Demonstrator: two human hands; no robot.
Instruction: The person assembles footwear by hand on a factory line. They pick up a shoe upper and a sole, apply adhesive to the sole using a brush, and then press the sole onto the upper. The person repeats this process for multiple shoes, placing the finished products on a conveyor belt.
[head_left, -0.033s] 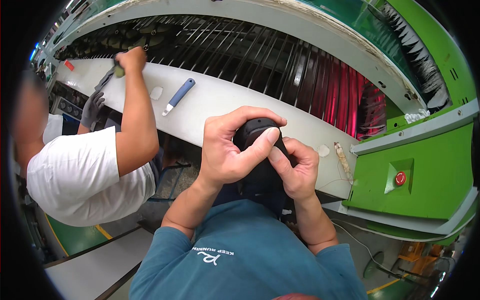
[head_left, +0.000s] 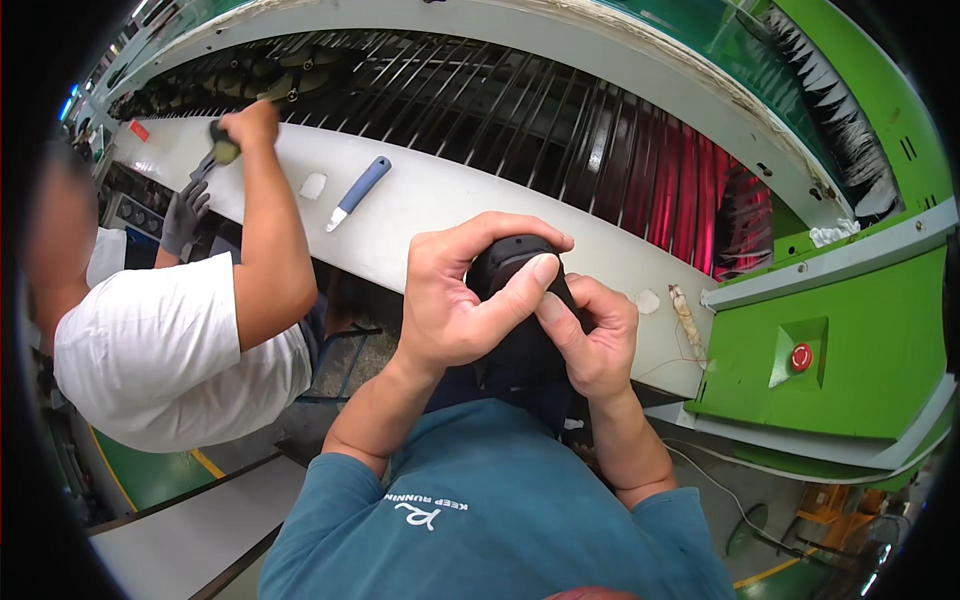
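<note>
While both hands close around it, the black piece [head_left: 512, 256], rounded at the top and perhaps a shoe, sits in front of the body, over the near edge of the white bench [head_left: 440, 200]. The left hand [head_left: 450, 305] wraps its upper end, fingers over the far side and thumb across the near face; the right hand [head_left: 598, 345] pinches its right edge between thumb and bent fingers. It looks light and fairly firm, likely with some give along the edge, and neither fragile nor especially slippery; the rounded end seems the best place to take hold, leaving the other hand for the edge. Left along the bench lies a blue-handled knife [head_left: 360, 192], near a white scrap [head_left: 313, 186]. Beyond run dark rollers [head_left: 480, 110]; a co-worker [head_left: 170, 350] leans in at left, and a green machine [head_left: 860, 350] stands at right.
</note>
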